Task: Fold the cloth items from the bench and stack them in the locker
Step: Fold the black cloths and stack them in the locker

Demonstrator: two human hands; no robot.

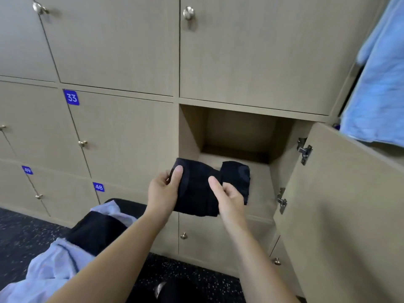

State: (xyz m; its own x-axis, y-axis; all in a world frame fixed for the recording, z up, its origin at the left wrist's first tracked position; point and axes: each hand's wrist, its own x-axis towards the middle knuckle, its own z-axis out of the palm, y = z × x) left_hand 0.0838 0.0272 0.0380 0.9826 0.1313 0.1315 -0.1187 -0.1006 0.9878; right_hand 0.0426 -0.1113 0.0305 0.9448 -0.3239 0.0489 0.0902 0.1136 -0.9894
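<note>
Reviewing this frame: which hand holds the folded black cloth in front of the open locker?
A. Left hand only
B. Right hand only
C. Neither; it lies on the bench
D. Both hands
D: the left hand and the right hand each pinch the folded black cloth, thumbs on its upper face, at the mouth of the open locker.
</note>
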